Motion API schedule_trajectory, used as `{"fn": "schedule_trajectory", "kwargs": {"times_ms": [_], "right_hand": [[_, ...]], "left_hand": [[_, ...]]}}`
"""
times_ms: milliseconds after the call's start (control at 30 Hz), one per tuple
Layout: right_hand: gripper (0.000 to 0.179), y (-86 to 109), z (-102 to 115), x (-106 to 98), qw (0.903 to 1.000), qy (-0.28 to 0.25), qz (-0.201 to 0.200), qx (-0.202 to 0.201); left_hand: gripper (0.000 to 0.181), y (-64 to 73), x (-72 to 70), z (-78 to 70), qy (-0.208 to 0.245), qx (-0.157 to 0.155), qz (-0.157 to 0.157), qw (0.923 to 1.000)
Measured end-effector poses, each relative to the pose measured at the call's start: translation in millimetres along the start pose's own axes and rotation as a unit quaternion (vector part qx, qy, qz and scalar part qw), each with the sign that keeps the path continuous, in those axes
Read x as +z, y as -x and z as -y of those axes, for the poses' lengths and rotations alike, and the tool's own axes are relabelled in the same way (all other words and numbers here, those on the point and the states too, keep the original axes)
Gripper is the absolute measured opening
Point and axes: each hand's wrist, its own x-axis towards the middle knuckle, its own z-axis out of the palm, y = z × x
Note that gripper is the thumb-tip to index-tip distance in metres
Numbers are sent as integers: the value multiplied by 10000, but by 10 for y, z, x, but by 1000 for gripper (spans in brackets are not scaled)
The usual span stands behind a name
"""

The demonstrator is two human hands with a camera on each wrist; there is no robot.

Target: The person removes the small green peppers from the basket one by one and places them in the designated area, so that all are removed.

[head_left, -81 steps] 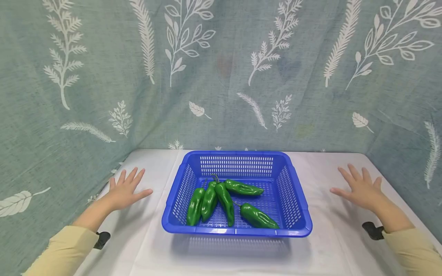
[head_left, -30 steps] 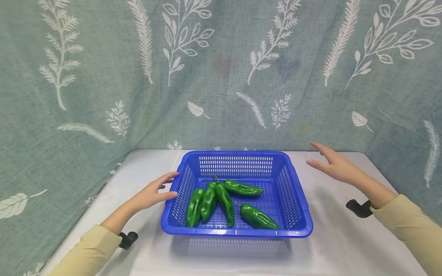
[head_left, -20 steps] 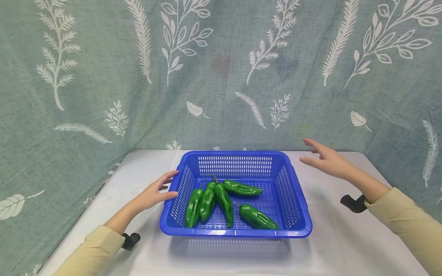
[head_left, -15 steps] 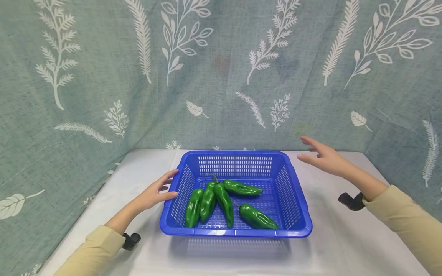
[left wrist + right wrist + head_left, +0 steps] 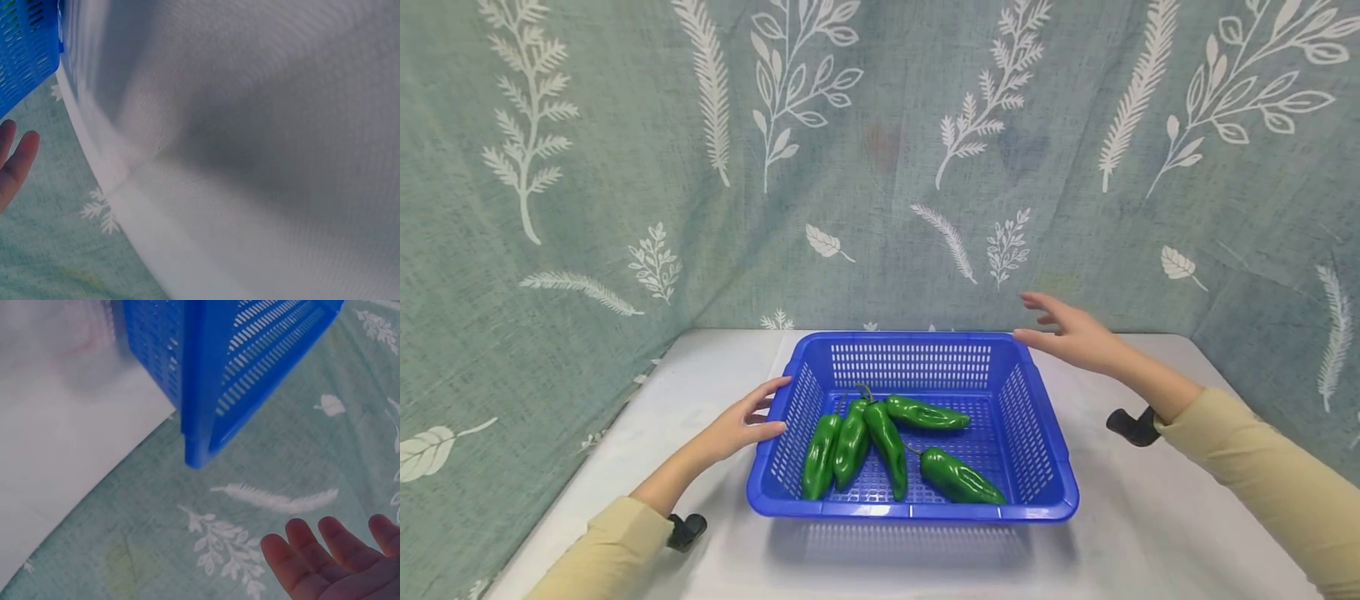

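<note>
A blue plastic basket (image 5: 913, 510) with slotted walls stands in the middle of the table. Several glossy green peppers (image 5: 961, 477) lie on its floor, most of them bunched toward the left. My left hand (image 5: 727, 429) is beside the basket's left side, fingertips right at the rim and thumb spread apart from the fingers. In the left wrist view, two fingers (image 5: 20, 164) show close to the basket wall. Over the back right corner of the basket hovers my right hand (image 5: 1078, 335), its fingers loosely extended and holding nothing.
White cloth (image 5: 700, 367) covers the table. A grey-green curtain (image 5: 880, 250) with white leaf prints hangs behind it and along both sides. Dark wrist mounts (image 5: 687, 532) are strapped at both sleeve cuffs.
Both hands have come in from the table's sides. My left hand reached the basket's left rim and stayed there; my right hand kept moving left toward the back right corner. The peppers stayed put.
</note>
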Motion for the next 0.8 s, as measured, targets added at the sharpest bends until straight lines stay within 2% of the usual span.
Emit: {"fn": "schedule_trajectory", "kwargs": {"times_ms": [367, 800], "right_hand": [[68, -149, 115, 117, 9999, -114, 86, -65], [71, -317, 279, 308, 9989, -114, 353, -298]], "left_hand": [[64, -19, 22, 32, 258, 201, 57, 9994], [63, -25, 47, 61, 303, 104, -89, 9994]]}}
